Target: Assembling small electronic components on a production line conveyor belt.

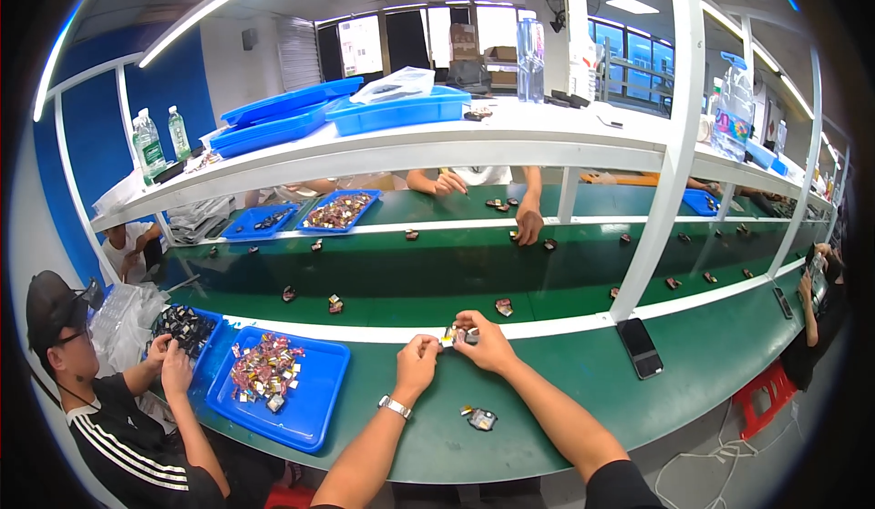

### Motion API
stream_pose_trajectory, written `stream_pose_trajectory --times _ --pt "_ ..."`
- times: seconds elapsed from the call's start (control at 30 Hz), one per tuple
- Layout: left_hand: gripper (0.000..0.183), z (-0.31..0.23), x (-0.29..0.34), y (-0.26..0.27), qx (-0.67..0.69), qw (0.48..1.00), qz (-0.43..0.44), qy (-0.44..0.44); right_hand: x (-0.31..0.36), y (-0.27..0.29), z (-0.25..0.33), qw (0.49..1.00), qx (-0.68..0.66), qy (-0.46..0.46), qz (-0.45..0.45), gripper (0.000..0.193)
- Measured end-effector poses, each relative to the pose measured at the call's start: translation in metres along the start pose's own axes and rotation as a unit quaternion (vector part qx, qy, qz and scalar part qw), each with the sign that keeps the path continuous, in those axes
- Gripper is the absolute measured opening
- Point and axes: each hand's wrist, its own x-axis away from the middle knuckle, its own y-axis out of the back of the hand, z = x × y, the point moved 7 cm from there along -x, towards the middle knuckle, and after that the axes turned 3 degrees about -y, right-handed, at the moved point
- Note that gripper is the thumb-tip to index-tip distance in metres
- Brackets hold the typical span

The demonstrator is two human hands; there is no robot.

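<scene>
Over the white rail at the belt's near side, my left hand (417,363), with a metal watch on its wrist, has its fingers pinched together. It meets a small electronic assembly (447,337) with yellow and pale parts. My right hand (488,343) curls its thumb and fingers round the darker side of that piece, so both hands grip it. A similar small assembly (478,419), dark with a silvery face and a yellow bit, lies on the green worktop (392,422) between my forearms. To the left, a blue tray (319,404) holds a heap of small wired parts (264,370).
Beyond the rail, a dark green belt (401,277) carries several spaced assemblies. A white post (652,217) rises to the right, beside a phone (640,348). A co-worker (109,418) sits at left by another blue tray; another person's hand (529,222) reaches over the far side.
</scene>
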Motion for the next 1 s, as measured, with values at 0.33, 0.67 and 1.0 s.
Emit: stream_pose_trajectory --times 0.33,0.67,1.0 --pt "0.035 -0.022 0.022 -0.038 0.258 0.897 0.311 0.179 0.06 0.023 0.053 0.982 0.045 0.171 0.073 0.057" --pt "0.034 -0.021 0.026 -0.042 0.258 0.91 0.269 0.182 0.062 0.02 0.049 0.963 0.19 0.186 -0.034 0.028" --pt "0.03 -0.02 0.027 -0.043 0.24 0.914 0.285 0.163 0.062 0.021 0.05 0.95 0.203 0.238 -0.014 0.02"
